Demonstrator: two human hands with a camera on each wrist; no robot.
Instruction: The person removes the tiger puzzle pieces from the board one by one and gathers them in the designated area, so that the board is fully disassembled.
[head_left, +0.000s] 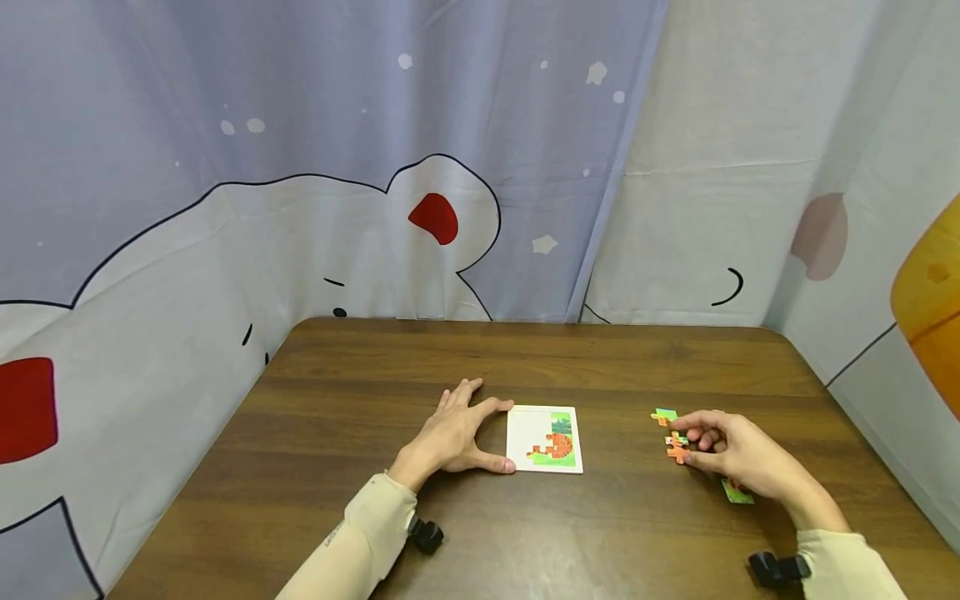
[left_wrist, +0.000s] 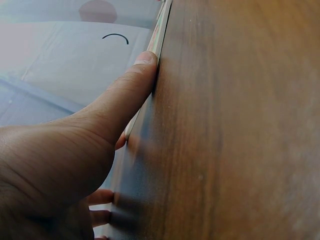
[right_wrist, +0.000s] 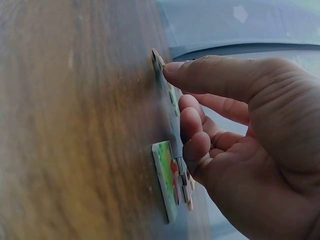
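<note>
In the head view my left hand [head_left: 450, 435] is spread at the left side of a square white puzzle board [head_left: 525, 421], index finger and thumb touching its left corners. Joined orange and green pieces [head_left: 561, 448] lie in the board's right part. The left wrist view shows my thumb [left_wrist: 122, 97] against the board's edge. Over at the right, my right hand [head_left: 746, 454] has thumb and index finger about an orange puzzle piece [head_left: 677, 452], the other fingers curled. In the right wrist view, the thumb of that hand [right_wrist: 250, 120] touches a piece's edge.
A green and orange piece [head_left: 665, 414] lies just beyond the right fingertips. Another green piece [head_left: 737, 493] sits under the right hand's near side, partly covered. The brown wooden table [head_left: 480, 358] ends at patterned curtains [head_left: 337, 233] behind and at the sides.
</note>
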